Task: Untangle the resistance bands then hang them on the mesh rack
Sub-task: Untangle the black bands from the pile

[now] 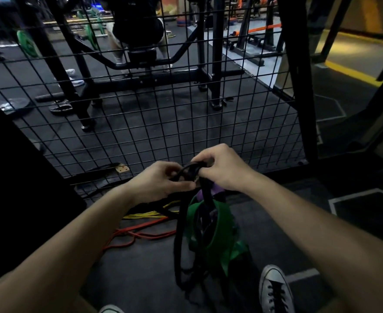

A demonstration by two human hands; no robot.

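Observation:
A tangle of resistance bands hangs from both my hands in front of the black mesh rack (163,114). My left hand (161,181) and my right hand (222,168) both pinch the black band (178,245) at its top loop. A wide green band (222,224) and a purple band (197,194) are wound into the black one and dangle below my hands. On the floor to the left lie a yellow band (145,215) and a red band (138,233), apart from the held tangle.
My grey sneaker (275,288) stands at the lower right on the dark rubber floor. Behind the mesh are a squat rack frame (216,64), green weight plates (26,42) and a person's legs. A dark panel fills the left edge.

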